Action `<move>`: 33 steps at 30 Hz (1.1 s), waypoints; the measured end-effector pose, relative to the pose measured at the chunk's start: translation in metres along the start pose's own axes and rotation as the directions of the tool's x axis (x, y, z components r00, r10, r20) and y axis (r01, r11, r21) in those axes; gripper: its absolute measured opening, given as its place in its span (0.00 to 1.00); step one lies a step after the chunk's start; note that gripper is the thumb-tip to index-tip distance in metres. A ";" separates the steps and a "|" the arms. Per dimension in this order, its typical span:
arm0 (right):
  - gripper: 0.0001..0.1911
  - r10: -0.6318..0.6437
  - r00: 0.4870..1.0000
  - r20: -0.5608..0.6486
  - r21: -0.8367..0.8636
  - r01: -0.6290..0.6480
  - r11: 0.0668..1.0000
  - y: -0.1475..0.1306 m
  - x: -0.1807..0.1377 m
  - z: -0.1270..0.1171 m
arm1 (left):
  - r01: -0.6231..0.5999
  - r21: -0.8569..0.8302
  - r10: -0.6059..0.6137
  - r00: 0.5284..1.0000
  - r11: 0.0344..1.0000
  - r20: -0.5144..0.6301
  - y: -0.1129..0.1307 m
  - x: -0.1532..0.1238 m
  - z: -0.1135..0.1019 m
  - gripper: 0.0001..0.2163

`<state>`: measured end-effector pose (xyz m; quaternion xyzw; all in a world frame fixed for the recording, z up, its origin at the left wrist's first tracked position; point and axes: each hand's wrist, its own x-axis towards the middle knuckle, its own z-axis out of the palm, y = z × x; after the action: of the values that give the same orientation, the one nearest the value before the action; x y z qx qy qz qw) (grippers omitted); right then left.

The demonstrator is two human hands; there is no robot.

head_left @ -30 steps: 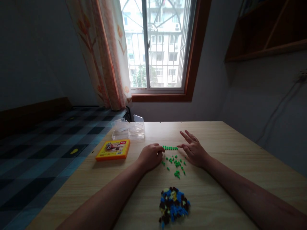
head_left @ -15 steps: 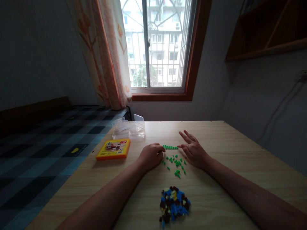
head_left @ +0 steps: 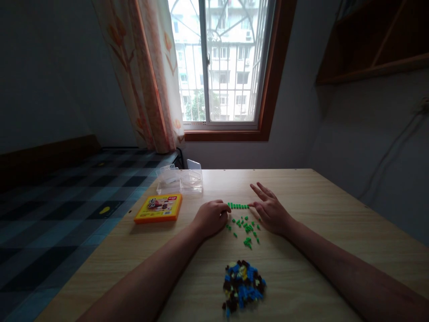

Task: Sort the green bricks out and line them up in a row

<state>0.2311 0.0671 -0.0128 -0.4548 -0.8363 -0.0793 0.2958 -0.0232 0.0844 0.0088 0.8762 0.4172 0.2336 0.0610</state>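
Flanking one green row [head_left: 238, 206], left hand [head_left: 211, 218] curls (hold unclear), right hand [head_left: 271, 212] splays empty.

On a pale wooden table [head_left: 318, 201], a row of green plastic bricks [head_left: 238, 206] lies between left hand [head_left: 211, 218] and right hand [head_left: 270, 210], a blue-and-brown brick heap [head_left: 243, 286] nearer; left, a flat orange box [head_left: 158, 208], a clear plastic tray [head_left: 180, 181] behind it.

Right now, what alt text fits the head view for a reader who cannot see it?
A left hand, curled, and a right hand, spread open, rest on a wooden table at either end of a short row of green bricks. Nearer lie loose green bricks and a mixed-colour pile; an orange box and clear case sit left.
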 end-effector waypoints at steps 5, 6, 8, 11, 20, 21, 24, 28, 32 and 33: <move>0.22 -0.002 1.000 0.003 0.013 0.002 1.000 0.002 0.000 0.001 | -0.006 0.000 0.006 1.000 1.000 0.006 -0.001 0.000 0.000 0.12; 0.23 -0.003 1.000 -0.007 0.014 0.003 1.000 0.003 0.000 0.001 | -0.006 0.002 0.006 1.000 1.000 0.005 -0.001 0.000 0.001 0.12; 0.23 -0.008 0.999 -0.047 0.021 0.009 1.000 0.003 0.000 0.000 | -0.004 0.003 0.004 1.000 1.000 0.004 -0.001 0.000 0.001 0.12; 0.23 -0.009 0.992 -0.126 0.067 0.018 0.998 0.004 0.001 -0.004 | -0.003 -0.010 0.003 1.000 1.000 0.002 0.000 0.000 0.000 0.12; 0.14 -0.255 0.963 -0.090 0.219 0.269 0.938 0.002 0.000 -0.008 | -0.005 -0.136 0.009 1.000 0.991 0.030 -0.003 0.003 -0.002 0.13; 0.15 -0.247 0.965 -0.093 0.240 0.262 0.935 0.002 -0.001 -0.007 | -0.004 -0.152 0.009 0.999 0.988 0.032 -0.003 0.004 -0.002 0.13; 0.19 -0.186 0.979 -0.083 0.320 0.203 0.925 0.000 -0.002 -0.005 | 0.001 -0.182 0.005 0.999 0.983 0.032 -0.004 0.005 -0.002 0.13; 0.23 -0.096 0.994 -0.050 0.382 0.108 0.918 -0.004 -0.002 -0.008 | -0.003 -0.178 0.008 1.000 0.984 0.027 -0.003 0.004 -0.003 0.12; 0.25 -0.066 0.997 -0.040 0.398 0.076 0.914 -0.005 0.000 -0.009 | -0.012 -0.135 0.017 0.999 0.991 0.033 -0.002 0.004 -0.003 0.12; 0.25 -0.058 0.997 -0.043 0.400 0.071 0.914 -0.005 0.000 -0.009 | -0.016 -0.127 0.021 0.999 0.992 0.035 -0.002 0.004 -0.003 0.11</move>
<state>0.2311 0.0603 -0.0047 -0.3555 -0.8446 0.0772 0.3927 -0.0238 0.0880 0.0121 0.8784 0.3923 0.2441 0.1219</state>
